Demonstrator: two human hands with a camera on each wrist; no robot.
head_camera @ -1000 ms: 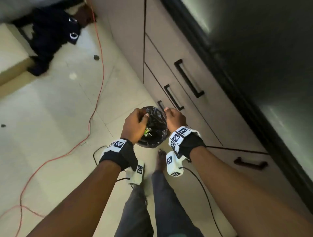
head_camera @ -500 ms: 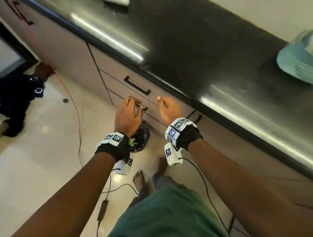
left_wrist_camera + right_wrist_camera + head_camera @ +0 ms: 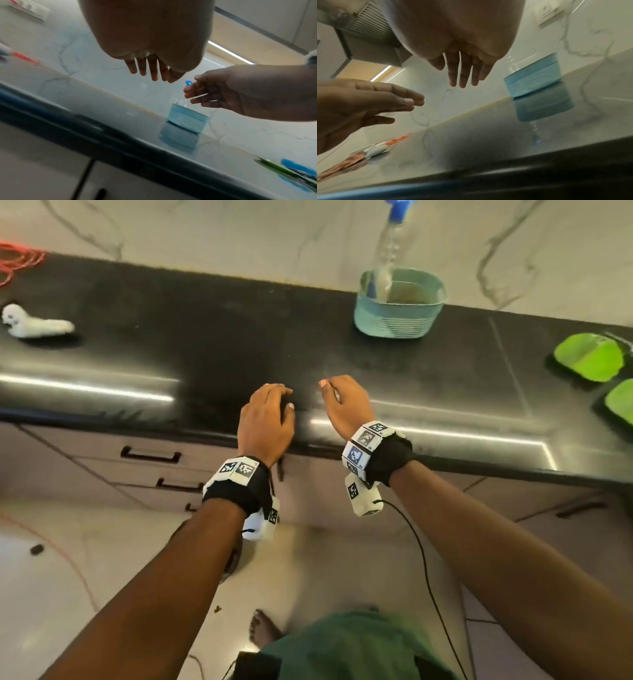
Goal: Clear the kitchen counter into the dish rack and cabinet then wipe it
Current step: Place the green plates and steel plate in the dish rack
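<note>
Both hands hover empty over the front edge of the black counter [image 3: 212,347]. My left hand [image 3: 270,412] has relaxed, nearly straight fingers [image 3: 147,69], and so does my right hand [image 3: 342,402], with its fingers [image 3: 460,73] hanging loose. At the back of the counter stands a teal ribbed basket [image 3: 397,306] [image 3: 187,120] [image 3: 534,79] with a clear bottle with a blue cap [image 3: 388,254] leaning in it. A white cloth [image 3: 34,323] lies at the far left. Green plates [image 3: 589,357] sit at the right edge.
A red cord [image 3: 17,265] is bundled at the counter's back left corner. Below the counter are drawers with black handles [image 3: 150,455]. My bare foot [image 3: 263,631] and trailing black cables are on the pale tiled floor.
Both hands let go of the black bag near the floor and rose to counter height. My view swung up from the floor and drawers to the counter top.
</note>
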